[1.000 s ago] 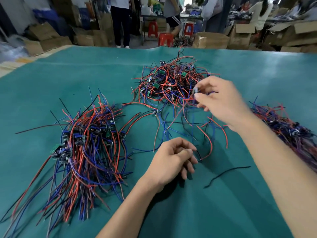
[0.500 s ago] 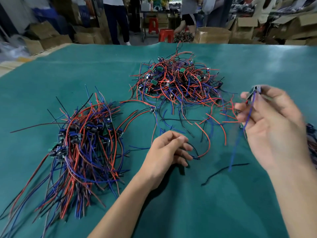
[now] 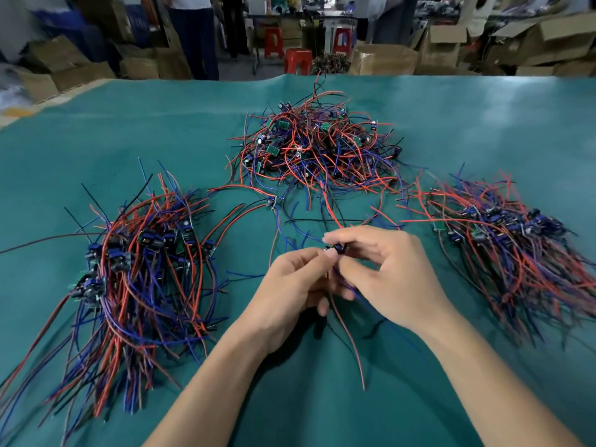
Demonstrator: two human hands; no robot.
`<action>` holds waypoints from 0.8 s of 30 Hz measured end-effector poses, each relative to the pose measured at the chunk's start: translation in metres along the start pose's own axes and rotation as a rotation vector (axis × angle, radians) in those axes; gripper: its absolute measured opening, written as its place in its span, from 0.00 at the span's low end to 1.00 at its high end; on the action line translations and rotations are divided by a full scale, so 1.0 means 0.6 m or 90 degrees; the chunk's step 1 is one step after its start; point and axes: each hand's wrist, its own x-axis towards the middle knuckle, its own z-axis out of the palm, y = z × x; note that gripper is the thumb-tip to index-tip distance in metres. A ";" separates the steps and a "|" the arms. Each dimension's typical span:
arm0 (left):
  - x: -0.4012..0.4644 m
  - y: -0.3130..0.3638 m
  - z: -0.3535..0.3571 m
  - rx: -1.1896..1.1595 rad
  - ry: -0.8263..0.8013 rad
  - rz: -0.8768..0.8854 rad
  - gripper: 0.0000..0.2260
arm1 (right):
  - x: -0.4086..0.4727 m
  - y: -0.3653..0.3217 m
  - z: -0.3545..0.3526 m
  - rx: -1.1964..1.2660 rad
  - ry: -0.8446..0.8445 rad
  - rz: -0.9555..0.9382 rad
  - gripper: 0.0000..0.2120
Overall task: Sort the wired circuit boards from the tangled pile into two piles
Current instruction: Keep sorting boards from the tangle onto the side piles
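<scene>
Both hands meet at centre frame over the mat (image 3: 451,130): left hand (image 3: 290,291) and right hand (image 3: 390,272) each pinch one small board (image 3: 335,249), its wires (image 3: 350,343) trailing down. Tangle (image 3: 316,146) sits upper centre, left pile (image 3: 138,262) and right pile (image 3: 512,240) at mid-frame. I'd say turn the board to read its type, keep the wires free, then lay it aligned on the matching pile.
</scene>
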 end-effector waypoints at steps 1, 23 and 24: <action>0.001 -0.001 -0.001 -0.004 0.005 0.003 0.09 | -0.001 -0.002 0.002 0.038 -0.002 0.018 0.17; -0.001 -0.002 -0.001 0.088 0.026 0.021 0.18 | 0.008 -0.004 0.016 0.509 0.105 0.337 0.03; -0.002 -0.002 0.000 0.097 0.029 0.021 0.18 | 0.009 -0.001 0.017 0.489 0.143 0.335 0.02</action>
